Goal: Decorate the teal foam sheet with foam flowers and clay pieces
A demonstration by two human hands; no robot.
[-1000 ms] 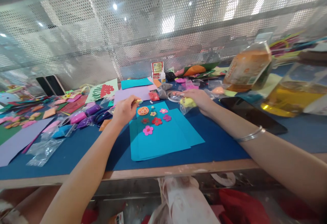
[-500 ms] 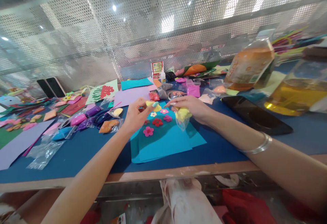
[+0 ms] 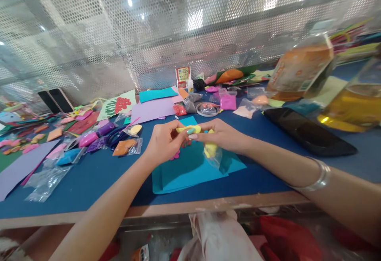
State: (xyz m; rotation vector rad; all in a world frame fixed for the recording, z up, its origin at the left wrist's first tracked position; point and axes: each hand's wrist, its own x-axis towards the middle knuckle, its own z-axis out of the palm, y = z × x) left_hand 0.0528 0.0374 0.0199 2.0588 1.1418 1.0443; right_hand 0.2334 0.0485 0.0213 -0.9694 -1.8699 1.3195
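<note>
The upper frame is filled by a perforated metal screen [image 3: 119, 35], with bright lights [image 3: 195, 19] seen through it; a blue-topped table [image 3: 89, 181] is spread below.

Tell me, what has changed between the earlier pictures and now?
Both hands came together above the teal sheet: the left hand drew back toward the person, the right hand moved in from the right. Both now pinch one yellow clay piece. The right hand keeps its bag of yellow clay. The sheet and black tablet stayed.
</note>
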